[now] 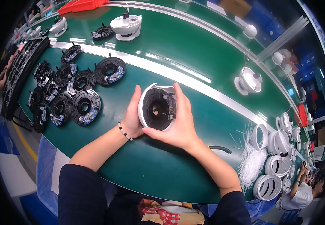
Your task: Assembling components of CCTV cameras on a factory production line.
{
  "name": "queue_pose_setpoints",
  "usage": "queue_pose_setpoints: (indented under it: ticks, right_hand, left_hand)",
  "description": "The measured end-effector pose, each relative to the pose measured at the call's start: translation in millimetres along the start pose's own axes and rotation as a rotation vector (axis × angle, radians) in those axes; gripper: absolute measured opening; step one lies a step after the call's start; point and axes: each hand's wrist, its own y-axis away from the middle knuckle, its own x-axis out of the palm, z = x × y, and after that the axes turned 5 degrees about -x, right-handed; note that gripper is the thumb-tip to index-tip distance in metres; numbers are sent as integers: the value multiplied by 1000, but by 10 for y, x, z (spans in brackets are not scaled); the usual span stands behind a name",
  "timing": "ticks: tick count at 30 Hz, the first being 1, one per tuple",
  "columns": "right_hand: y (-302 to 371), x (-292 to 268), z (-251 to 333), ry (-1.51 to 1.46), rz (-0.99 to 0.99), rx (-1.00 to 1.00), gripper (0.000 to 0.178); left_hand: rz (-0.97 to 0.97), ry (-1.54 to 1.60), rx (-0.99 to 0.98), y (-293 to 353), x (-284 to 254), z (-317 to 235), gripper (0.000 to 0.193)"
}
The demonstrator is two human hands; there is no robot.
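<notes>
Between my two hands I hold a white ring-shaped housing (141,117) above the green table, tilted so its inside shows. A black round plate (151,119) with a hole in its middle sits within the ring, and a blue circuit board (171,104) shows along its right side. My left hand (133,115) is closed around the housing's left edge, a beaded bracelet at the wrist. My right hand (181,123) grips the right side, thumb at the lower rim and fingers over the upper right.
Several black discs with circuit boards (86,106) lie at left. White rings (268,186) and a heap of thin white strips (253,161) are at right, near a tool handle (220,149). White bowl-shaped units (126,27) stand across a pale rail (162,68). Other people work at both sides.
</notes>
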Motion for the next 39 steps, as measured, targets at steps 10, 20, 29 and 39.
queue_pose_setpoints:
  ticks: [10,20,29,39]
  right_hand:
    - [-27,-193,-140,2,71,-173,117]
    - [129,-268,-139,224,-220,-61,121]
    - [768,-1381,-810,446,-400,95,50]
    - [1498,-2175,-1653,1199,-97,347,30]
  left_hand:
    - [82,110,-30,22,15,13,43]
    - [62,47,58,-297,316,165,47]
    - [-253,-24,128,-1867,117,28,43]
    - [-458,-466,-37,-2107,169,0,62]
